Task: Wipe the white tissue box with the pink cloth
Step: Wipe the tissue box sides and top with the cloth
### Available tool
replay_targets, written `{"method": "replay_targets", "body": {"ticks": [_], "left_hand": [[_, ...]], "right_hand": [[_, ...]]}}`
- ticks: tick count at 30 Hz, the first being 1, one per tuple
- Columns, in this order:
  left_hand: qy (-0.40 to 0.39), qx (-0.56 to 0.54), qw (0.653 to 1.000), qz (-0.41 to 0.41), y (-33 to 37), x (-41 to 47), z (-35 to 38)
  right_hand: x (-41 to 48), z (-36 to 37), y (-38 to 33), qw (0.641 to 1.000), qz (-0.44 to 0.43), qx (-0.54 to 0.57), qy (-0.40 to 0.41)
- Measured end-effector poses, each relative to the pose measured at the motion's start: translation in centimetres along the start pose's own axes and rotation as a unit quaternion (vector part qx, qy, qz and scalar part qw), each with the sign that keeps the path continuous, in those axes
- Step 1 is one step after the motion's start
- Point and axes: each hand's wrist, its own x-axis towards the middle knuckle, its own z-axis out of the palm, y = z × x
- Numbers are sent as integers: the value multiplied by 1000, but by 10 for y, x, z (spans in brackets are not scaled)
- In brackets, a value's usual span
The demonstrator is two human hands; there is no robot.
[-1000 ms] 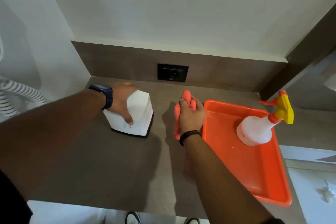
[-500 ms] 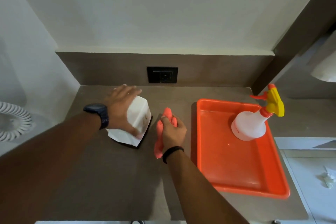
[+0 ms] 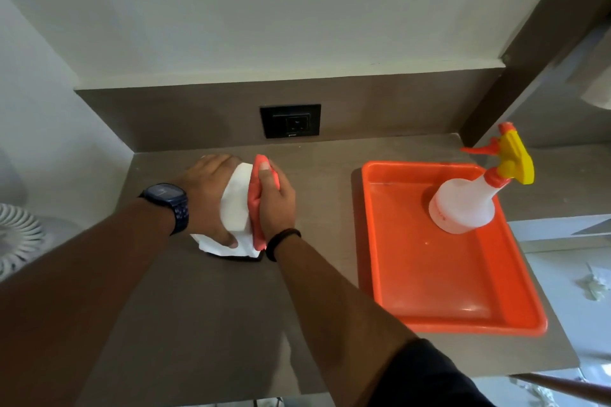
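The white tissue box (image 3: pixel 235 208) stands on the brown counter (image 3: pixel 198 324), left of centre, tilted on its dark base. My left hand (image 3: pixel 208 198), with a dark watch on the wrist, grips the box from its left and top. My right hand (image 3: pixel 276 203) holds the bunched pink cloth (image 3: pixel 255 205) and presses it against the box's right side. The hands hide much of the box.
An orange tray (image 3: pixel 429 291) lies on the counter to the right, with a white spray bottle (image 3: pixel 463 205) with a yellow and orange trigger head at its far end. A black wall socket (image 3: pixel 290 121) sits in the backsplash. A white coiled cord (image 3: pixel 16 238) is at far left.
My right hand has carried the pink cloth leftward from the counter onto the box's right side. My left hand has kept hold of the box, which is tilted more.
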Motion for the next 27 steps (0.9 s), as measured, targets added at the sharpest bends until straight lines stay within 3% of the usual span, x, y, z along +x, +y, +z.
{"method": "replay_targets", "body": {"ticks": [3, 9, 16, 20, 27], "left_hand": [[1, -1, 1000, -3, -1, 0, 0], [-4, 3, 1000, -13, 1, 0, 2], [3, 6, 1000, -10, 4, 0, -1], [3, 3, 1000, -18, 1, 1, 1], [17, 4, 999, -29, 0, 4, 6]], "right_hand": [[-1, 0, 10, 999, -5, 22, 24], [-20, -9, 31, 996, 69, -31, 47], [-32, 2, 27, 998, 20, 27, 54], [-9, 5, 10, 999, -19, -27, 38], [10, -4, 25, 996, 44, -47, 57]]}}
